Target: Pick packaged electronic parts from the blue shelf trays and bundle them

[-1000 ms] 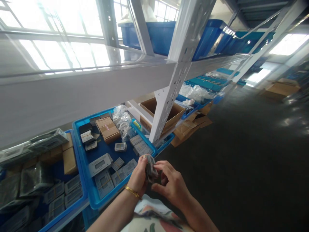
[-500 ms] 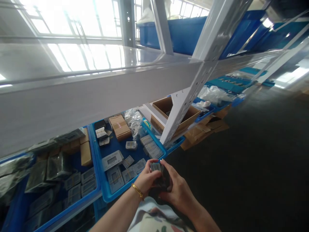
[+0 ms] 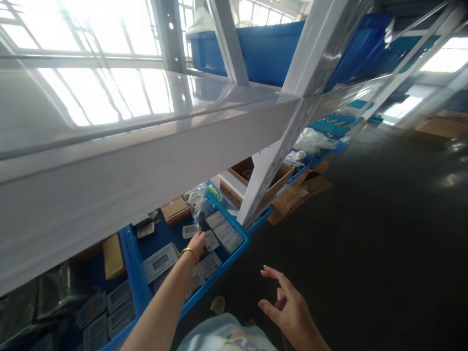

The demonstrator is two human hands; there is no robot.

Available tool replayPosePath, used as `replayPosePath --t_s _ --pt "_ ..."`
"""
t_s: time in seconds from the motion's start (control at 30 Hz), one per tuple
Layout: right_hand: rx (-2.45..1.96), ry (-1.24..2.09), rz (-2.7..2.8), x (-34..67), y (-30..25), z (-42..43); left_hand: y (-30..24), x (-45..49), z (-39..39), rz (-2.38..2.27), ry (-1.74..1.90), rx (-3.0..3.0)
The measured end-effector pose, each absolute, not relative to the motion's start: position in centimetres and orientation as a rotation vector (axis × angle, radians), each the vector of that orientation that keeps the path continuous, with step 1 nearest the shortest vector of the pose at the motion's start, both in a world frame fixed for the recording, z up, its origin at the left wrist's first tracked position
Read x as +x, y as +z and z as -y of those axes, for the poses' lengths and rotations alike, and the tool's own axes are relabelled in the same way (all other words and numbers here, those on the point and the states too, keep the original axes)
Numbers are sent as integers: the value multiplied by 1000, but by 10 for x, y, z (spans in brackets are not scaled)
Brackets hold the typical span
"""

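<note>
My left hand [image 3: 198,242], a gold bangle at its wrist, reaches into a blue tray [image 3: 190,308]. Its fingers close on the left edge of a small stack of grey-white cards [image 3: 211,241], partly hiding it. Beside that lie a banded stack of similar cards [image 3: 191,231], with a window shape on top, and a larger white panel [image 3: 161,262] with a dark rectangular window. Over the dark floor, my right hand [image 3: 287,307] is empty, thumb and forefinger apart.
A white shelf beam [image 3: 146,180] crosses above the trays, and a slotted upright [image 3: 268,165] stands at the tray's right corner. Behind that upright is a cardboard box [image 3: 280,183]. Another blue tray with dark wrapped packs [image 3: 58,290] lies at left.
My hands have come apart. The left moved forward into the tray with the card stack; the right let go and opened over the floor. The view has shifted slightly.
</note>
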State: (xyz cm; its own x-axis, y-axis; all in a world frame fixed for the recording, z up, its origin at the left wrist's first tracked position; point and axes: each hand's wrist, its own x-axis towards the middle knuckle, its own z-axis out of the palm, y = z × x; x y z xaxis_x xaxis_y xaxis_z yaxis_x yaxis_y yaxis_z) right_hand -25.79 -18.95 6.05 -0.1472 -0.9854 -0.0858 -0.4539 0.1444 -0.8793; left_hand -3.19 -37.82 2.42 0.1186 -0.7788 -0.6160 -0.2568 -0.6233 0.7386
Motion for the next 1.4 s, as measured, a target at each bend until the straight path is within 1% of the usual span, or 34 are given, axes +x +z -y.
replayPosePath --t_s 0.07,0.13,0.2,0.23,0.3,0.37,0.47,0.53,0.6,0.67,0.8,0.87,0.93,1.17,1.3,1.4 --pt "-1184 -1065 -1717 -261 59 186 34 -27 373 1037 -1533 1987" --pt "-807 -1280 -1601 -267 64 186 47 -20 365 1156 -1478 2000" --pt "-413 -1486 -1377 -274 73 189 61 -16 358 1339 -1285 2002" --pt "-290 -1557 -1287 -279 78 192 66 -18 354 1433 -1198 1961" --pt "-177 -1657 -1185 -289 85 198 76 -32 347 1617 -1087 1751" --pt "-162 -1740 -1161 -299 89 205 84 -62 335 1756 -1384 1474" --pt "-182 -1840 -1198 -308 90 216 97 -130 310 1921 -2053 1036" --pt "-234 -1900 -1316 -314 89 222 103 -180 297 1950 -2363 761" --pt "-331 -1937 -1471 -328 90 222 107 -226 291 1833 -2673 574" --pt "-433 -1937 -1600 -350 92 215 110 -264 292 1665 -2896 574" --pt "-520 -1951 -1852 -411 99 182 115 -324 303 1518 -3109 617" --pt "-462 -1945 -1883 -439 101 166 119 -352 304 1530 -3151 600" --pt "-376 -1926 -1812 -463 103 155 125 -380 301 1601 -3119 640" --pt "-291 -2043 -1863 -533 98 145 129 -473 296 1934 -2791 692" --pt "-391 -2061 -1819 -583 93 147 117 -528 303 1875 -2769 732" --pt "-421 -1985 -1780 -624 92 161 110 -574 307 1866 -2804 662"
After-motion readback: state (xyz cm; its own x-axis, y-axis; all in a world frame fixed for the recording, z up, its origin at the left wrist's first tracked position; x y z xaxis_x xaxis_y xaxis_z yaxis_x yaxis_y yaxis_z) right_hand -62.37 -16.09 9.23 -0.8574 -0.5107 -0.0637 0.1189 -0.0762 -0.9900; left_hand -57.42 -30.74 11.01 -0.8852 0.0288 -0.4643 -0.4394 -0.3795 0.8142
